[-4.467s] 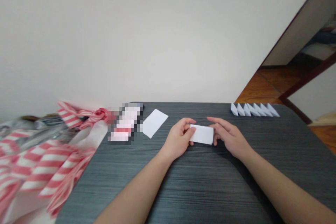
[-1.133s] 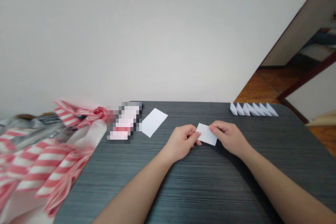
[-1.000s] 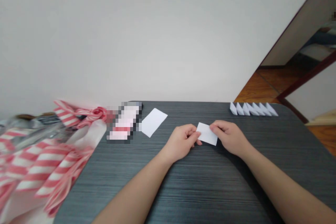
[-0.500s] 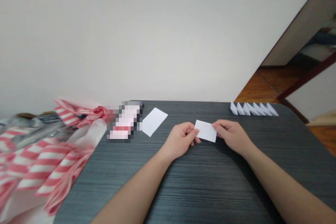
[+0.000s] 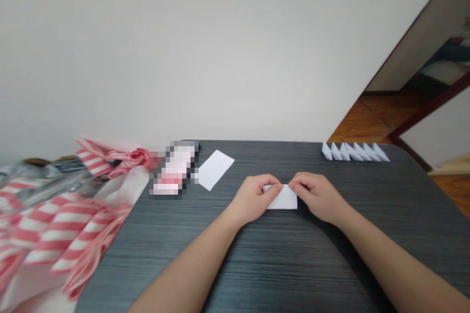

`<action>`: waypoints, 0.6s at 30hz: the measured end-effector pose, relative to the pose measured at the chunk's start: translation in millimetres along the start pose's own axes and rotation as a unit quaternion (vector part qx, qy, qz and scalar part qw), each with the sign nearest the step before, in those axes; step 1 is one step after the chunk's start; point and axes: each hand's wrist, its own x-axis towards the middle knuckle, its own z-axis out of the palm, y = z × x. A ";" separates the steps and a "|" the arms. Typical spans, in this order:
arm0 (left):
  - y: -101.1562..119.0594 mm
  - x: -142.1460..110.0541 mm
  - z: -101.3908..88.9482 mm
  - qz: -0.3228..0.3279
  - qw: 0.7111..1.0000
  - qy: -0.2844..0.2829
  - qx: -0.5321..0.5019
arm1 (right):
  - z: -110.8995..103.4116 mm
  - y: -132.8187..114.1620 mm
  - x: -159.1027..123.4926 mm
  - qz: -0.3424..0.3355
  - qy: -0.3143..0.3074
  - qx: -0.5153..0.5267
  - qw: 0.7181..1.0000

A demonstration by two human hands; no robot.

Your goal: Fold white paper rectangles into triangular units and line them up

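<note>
A small white piece of paper (image 5: pixel 284 199) is held between both hands above the dark table. My left hand (image 5: pixel 255 198) pinches it near the top left, thumb on the near face. From the other side, my right hand (image 5: pixel 315 195) pinches its upper right edge. The two thumb tips almost meet along that top edge, and the fingers behind the paper are hidden. A flat white sheet (image 5: pixel 216 170) lies to the left of my left hand. Several folded white paper pieces (image 5: pixel 355 152) stand in a row at the back right.
The dark wood-grain table (image 5: pixel 257 264) meets a pale wall (image 5: pixel 235 49) at its back edge. A blurred-out flat item (image 5: pixel 176 168) with a pink area lies at the back left. Red-and-white striped cloth (image 5: pixel 66 230) is heaped beside the table's left edge.
The paper has come nearer to me and turned level. Its visible face looks lower and wider. My hands have drawn closer together along its top edge.
</note>
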 end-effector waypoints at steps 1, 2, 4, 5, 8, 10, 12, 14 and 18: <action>0.6 0.5 -0.1 0.003 1.000 -0.005 0.008 | 1.1 -1.1 0.3 -0.005 -0.001 -0.002 1.000; 0.9 0.7 -0.1 0.003 1.000 -0.010 0.014 | 2.2 -1.7 0.4 -0.010 0.000 -0.003 1.000; 0.6 0.6 0.1 0.003 1.000 -0.013 0.021 | 4.1 -2.0 0.5 -0.019 0.000 -0.001 1.000; 0.2 0.4 0.3 0.004 1.000 -0.014 0.023 | 4.9 -2.0 0.4 -0.022 0.000 0.000 1.000; -1.3 -0.4 1.2 0.010 0.999 -0.020 0.031 | 5.6 -2.5 0.2 -0.026 -0.004 0.001 1.000; -2.1 -0.5 1.9 0.012 0.999 -0.020 0.038 | 4.7 -3.5 0.3 -0.026 -0.005 -0.001 1.000; -2.6 -0.4 2.2 0.012 0.999 -0.008 0.047 | 3.3 -4.2 0.6 -0.022 -0.001 -0.004 1.000; -2.9 -0.3 2.0 0.010 0.998 0.006 0.056 | 2.1 -3.7 1.0 -0.014 0.004 -0.006 1.000; -3.4 -0.3 1.2 0.002 0.998 0.017 0.060 | 1.5 0.8 1.5 0.005 0.002 -0.001 1.000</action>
